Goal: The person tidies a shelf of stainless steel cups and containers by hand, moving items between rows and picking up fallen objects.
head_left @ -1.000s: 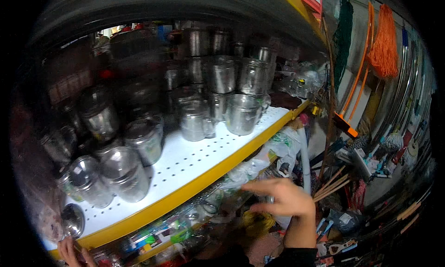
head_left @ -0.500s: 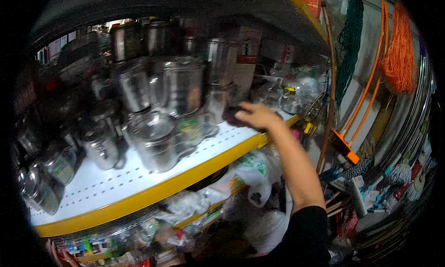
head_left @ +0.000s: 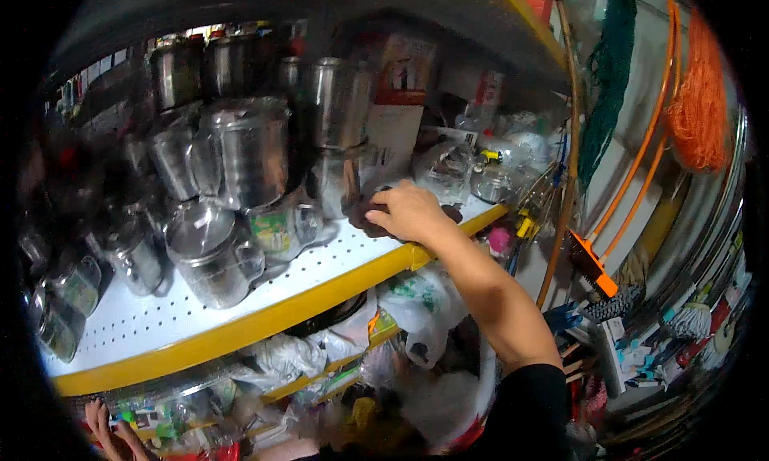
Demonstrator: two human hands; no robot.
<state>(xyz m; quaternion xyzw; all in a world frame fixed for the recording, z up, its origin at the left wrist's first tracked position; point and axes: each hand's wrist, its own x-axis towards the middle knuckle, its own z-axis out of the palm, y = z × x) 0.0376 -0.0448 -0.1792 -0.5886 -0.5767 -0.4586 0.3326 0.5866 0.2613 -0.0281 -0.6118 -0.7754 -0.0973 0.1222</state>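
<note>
My right hand [head_left: 407, 211] reaches onto the white perforated shelf [head_left: 148, 321], its fingers curled over a dark brown cloth [head_left: 368, 218] pressed against the surface. Left of the cloth stand shiny metal mugs: a lidded mug with a handle [head_left: 210, 253], and behind it one with a green label [head_left: 276, 235]. A tall metal canister [head_left: 340, 100] rises just behind the cloth. To the hand's right lies glassware [head_left: 444, 171]. Low at the left, my left hand [head_left: 112, 433] is partly in view beside the lower shelf, its fingers apart, with nothing seen in them.
A yellow edge strip [head_left: 320, 305] runs along the shelf front. Below it, white plastic bags [head_left: 424, 309] and packaged goods crowd lower shelves. At the right hang an orange string mop [head_left: 697, 100], a green one [head_left: 613, 84] and an orange-headed brush [head_left: 593, 265]. More metal mugs fill the left.
My right hand and the cloth have moved left along the shelf. The whole view has shifted a little and is sharper. My left hand shows more at the lower left.
</note>
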